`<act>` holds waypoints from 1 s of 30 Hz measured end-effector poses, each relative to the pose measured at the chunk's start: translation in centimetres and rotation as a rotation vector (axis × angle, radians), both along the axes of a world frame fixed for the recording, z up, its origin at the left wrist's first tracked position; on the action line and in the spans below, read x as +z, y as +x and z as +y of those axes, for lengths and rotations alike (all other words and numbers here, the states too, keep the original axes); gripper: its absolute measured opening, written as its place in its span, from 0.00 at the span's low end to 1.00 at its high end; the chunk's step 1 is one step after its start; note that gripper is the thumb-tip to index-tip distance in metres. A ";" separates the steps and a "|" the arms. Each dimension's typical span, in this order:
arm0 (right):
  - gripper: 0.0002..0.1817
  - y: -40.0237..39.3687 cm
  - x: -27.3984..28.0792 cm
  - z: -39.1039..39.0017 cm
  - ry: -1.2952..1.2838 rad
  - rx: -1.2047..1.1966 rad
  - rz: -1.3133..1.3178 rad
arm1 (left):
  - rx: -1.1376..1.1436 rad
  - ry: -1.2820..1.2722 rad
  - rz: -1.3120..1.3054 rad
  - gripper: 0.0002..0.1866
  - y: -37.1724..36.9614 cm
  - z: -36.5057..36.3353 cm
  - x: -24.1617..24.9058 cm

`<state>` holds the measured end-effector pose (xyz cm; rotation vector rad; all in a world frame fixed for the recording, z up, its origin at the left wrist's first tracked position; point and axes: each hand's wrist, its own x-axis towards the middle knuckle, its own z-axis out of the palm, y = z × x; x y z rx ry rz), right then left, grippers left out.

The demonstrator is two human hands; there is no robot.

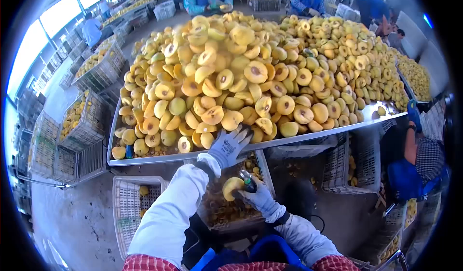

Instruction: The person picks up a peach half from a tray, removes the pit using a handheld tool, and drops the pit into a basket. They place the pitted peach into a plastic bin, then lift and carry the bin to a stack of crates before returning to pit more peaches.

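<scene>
A large heap of halved yellow fruit (255, 73), many halves showing pits, lies on a metal-edged table (289, 139). My left hand (229, 147), in a grey glove, reaches over the table's front edge, its dark fingertips against the fruit at the bottom of the heap; whether it grips one is hidden. Lower and to the right, my right hand (261, 199), also gloved, is closed round a small tool (248, 180) with a green and metal end. A yellow fruit half (233, 189) is held at its fingertips, beside the tool.
Below the table edge stand a crate of scraps (222, 213), a white crate (126, 208) at left and another crate (352, 169) at right. Filled crates (77, 121) are stacked far left. A co-worker (415, 160) is at the right; others work behind the heap.
</scene>
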<state>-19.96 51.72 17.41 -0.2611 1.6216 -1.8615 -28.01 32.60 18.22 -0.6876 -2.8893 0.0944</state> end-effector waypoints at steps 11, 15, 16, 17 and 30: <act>0.17 9.3 2.4 2.6 -0.396 -0.423 0.041 | 0.057 1.843 -0.056 0.32 24.1 10.0 4.1; 0.16 13.2 3.6 2.5 -0.282 -0.121 0.098 | 0.307 1.920 0.074 0.26 26.6 11.5 5.1; 0.15 11.9 3.1 2.9 -0.037 -0.019 0.233 | 0.309 1.991 0.042 0.21 26.6 11.2 5.3; 0.16 11.4 5.6 3.8 -0.021 0.027 0.444 | 0.327 2.032 -0.073 0.19 26.7 10.4 5.2; 0.26 2.7 12.9 3.2 -1.770 0.362 -0.716 | -0.047 2.693 -0.698 0.44 26.4 13.0 6.5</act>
